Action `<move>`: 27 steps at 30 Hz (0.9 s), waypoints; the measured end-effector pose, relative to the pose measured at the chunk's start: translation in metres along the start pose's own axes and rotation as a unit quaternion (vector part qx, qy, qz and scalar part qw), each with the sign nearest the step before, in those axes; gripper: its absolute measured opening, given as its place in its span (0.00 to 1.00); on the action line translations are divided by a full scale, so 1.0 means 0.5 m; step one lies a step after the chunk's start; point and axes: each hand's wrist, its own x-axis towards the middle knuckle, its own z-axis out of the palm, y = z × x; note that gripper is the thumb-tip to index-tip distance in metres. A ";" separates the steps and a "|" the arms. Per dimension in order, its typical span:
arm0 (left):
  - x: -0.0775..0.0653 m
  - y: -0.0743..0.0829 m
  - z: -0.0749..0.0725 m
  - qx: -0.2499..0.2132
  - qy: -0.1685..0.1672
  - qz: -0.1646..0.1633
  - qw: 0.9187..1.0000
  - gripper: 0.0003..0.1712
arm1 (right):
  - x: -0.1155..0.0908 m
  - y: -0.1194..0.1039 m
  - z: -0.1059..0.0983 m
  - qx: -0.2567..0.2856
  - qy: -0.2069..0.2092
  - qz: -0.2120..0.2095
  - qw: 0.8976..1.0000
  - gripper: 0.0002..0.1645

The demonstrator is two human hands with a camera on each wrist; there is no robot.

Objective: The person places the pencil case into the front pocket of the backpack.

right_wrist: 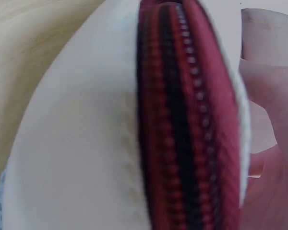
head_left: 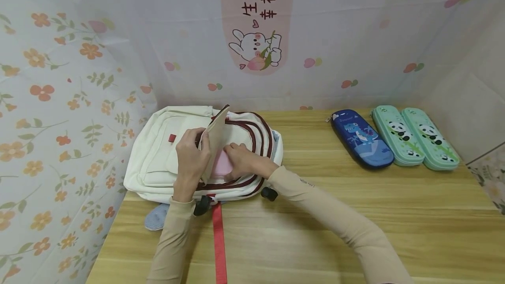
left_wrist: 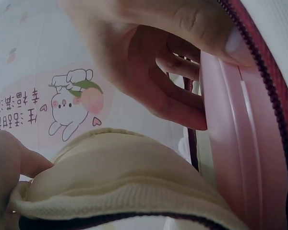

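Observation:
A white backpack (head_left: 151,152) with dark red zippers lies on the table, its front pocket unzipped. My left hand (head_left: 190,154) pinches the edge of the pocket's cream flap (head_left: 215,141) and holds it raised. Inside the opening sits a smooth pink case (head_left: 222,164), with a seam along its side in the left wrist view. My right hand (head_left: 241,160) reaches into the pocket and grips this case, thumb on one face and fingers at the other. The case's lower part is hidden in the pocket. In the right wrist view the zipper (right_wrist: 182,124) covers much of the hand.
To the right on the wooden table (head_left: 335,214) lie a dark blue dinosaur pencil case (head_left: 363,138) and two mint panda pencil cases (head_left: 398,135). A red strap (head_left: 219,244) runs from the backpack toward the front. Patterned cloth (head_left: 189,56) hangs behind and at the left.

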 end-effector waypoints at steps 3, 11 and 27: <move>0.000 0.002 0.002 0.000 -0.002 0.001 1.000 0.09 | -0.006 0.003 0.000 0.001 0.003 0.001 1.000 0.57; -0.001 0.004 0.002 0.005 -0.012 -0.005 1.000 0.09 | -0.042 0.035 -0.035 0.019 0.044 -0.008 0.999 0.54; -0.022 0.006 0.020 -0.008 -0.016 -0.003 1.000 0.09 | -0.135 0.159 -0.096 0.066 0.175 0.010 0.982 0.46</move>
